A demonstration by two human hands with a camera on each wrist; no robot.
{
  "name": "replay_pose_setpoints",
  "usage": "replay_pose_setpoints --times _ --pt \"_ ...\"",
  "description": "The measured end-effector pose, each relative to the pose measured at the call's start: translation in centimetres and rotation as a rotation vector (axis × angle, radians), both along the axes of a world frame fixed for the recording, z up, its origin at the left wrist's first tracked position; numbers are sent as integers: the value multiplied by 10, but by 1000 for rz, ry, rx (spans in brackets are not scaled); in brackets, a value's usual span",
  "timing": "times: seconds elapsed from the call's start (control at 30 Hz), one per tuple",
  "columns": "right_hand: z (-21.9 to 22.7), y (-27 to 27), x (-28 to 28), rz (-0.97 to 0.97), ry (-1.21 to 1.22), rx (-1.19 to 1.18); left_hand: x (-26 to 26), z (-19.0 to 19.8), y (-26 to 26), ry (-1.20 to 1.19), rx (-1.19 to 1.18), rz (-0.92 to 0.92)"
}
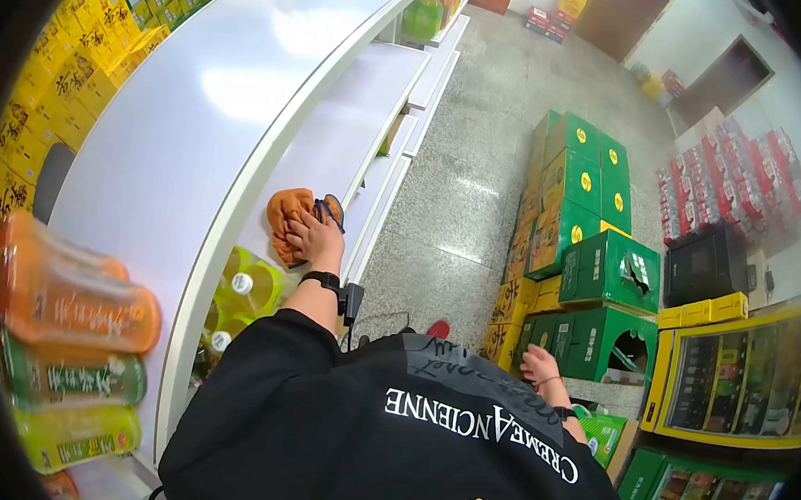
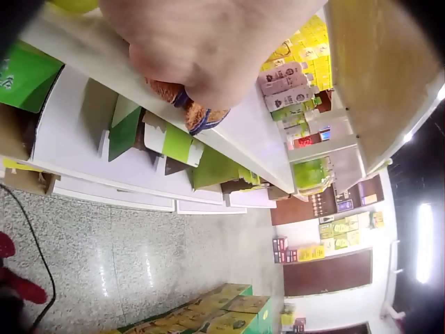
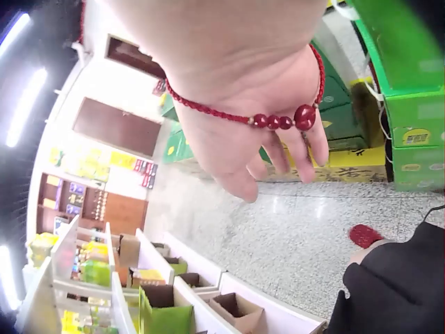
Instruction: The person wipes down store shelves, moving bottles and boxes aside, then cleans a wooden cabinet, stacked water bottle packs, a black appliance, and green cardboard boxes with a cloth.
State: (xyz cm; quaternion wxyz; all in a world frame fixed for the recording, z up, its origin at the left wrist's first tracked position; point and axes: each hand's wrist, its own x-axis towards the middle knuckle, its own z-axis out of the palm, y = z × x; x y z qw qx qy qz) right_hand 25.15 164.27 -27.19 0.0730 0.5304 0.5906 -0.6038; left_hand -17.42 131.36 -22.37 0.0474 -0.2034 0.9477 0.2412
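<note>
An orange-brown cloth [image 1: 289, 223] with a dark blue edge lies bunched on a white shelf [image 1: 332, 106] in the head view. My left hand [image 1: 316, 240] rests on it, fingers spread over the cloth. From the left wrist, the hand [image 2: 208, 49] covers most of the cloth [image 2: 201, 116], which pokes out beside the shelf's front edge; the fingertips are hidden there. My right hand [image 1: 541, 364] hangs at my side, touching nothing, its fingers loosely bent. In the right wrist view that hand [image 3: 243, 132] wears a red beaded bracelet [image 3: 274, 122].
Bottles of yellow-green drink [image 1: 251, 286] stand on the shelf beside my left forearm. Orange and green bottles [image 1: 76, 311] are on the upper shelf at left. Stacked green cartons [image 1: 595, 264] rise from the floor at right, near a yellow-framed glass-door cooler [image 1: 735, 380].
</note>
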Motion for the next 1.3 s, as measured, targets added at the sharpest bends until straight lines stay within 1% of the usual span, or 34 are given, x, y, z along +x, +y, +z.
replay_pose_setpoints --times 0.07,0.1,0.13,0.2,0.27,0.3,0.33,0.37,0.4,0.43,0.47,0.5,0.53,0.6,0.67,0.73,0.77,0.83,0.87,0.93,0.97,1.0,1.03,1.07,1.1,1.13,1.17,1.2,1.27,1.3 --pt "-15 16 9 -45 -83 -79 -24 -2 16 3 -6 -44" --pt "-20 23 8 -36 -86 -83 -39 -8 27 2 -9 -83" --pt "-23 31 6 -33 -117 -67 -52 2 43 -34 23 -136" --pt "-25 52 -10 -18 -143 -46 -88 -9 80 -24 28 -269" --pt "-20 77 -34 95 -287 -58 -119 -16 115 -40 12 -425" --pt "-46 101 -35 104 -250 -71 -132 -18 131 -9 -5 -436" --pt "-49 118 -48 143 -232 -68 -141 -16 142 -11 3 -422" --pt "-50 141 -62 277 -228 -2 -149 -12 149 1 -71 -440" --pt "-50 159 -77 348 -226 25 -159 -10 153 14 -152 -460" --pt "-53 179 -90 418 -222 55 -167 -12 154 84 -162 -421" --pt "-61 198 -107 243 -149 8 -171 -14 153 36 -150 -429" --pt "-65 216 -121 71 -77 -40 -177 -25 149 81 -149 -415" --pt "-62 231 -133 82 -80 -45 -182 -38 140 122 -151 -404" --pt "-38 251 -168 116 -58 -29 -171 -38 123 120 -166 -251" --pt "-47 274 -186 136 -44 -48 -158 -36 97 20 -205 -12" --pt "-58 293 -196 94 -76 -74 -139 -4 77 -128 -178 249" --pt "-54 298 -202 116 -70 -114 -130 -8 67 -88 -207 360" --pt "-47 299 -213 155 -83 -74 -129 -25 45 -46 -236 474" --pt "-47 300 -218 187 -90 -33 -136 -46 33 -71 -278 465" --pt "-46 303 -220 191 -80 -61 -146 -47 42 -101 -323 454" --pt "-45 305 -220 212 -76 -67 -159 -48 55 -143 -312 511" --pt "-44 307 -221 233 -71 -71 -173 -51 69 -150 -306 527" --pt "-56 311 -217 122 -53 -149 -187 -53 82 -158 -301 544" --pt "-63 319 -212 121 -54 -149 -202 -55 96 -165 -296 560" --pt "-63 323 -211 159 -36 -95 -218 -58 109 -106 -246 472" --pt "-62 325 -210 198 -19 -41 -232 -49 129 -71 -204 419" --pt "-61 334 -205 302 -2 3 -246 -40 150 -37 -160 366" --pt "-104 354 -187 303 -13 39 -258 -19 180 -24 -123 349" --pt "-189 394 -152 307 -37 109 -293 -5 227 -54 -75 265" --pt "-185 401 -151 314 -59 125 -312 -7 246 -30 -56 222"
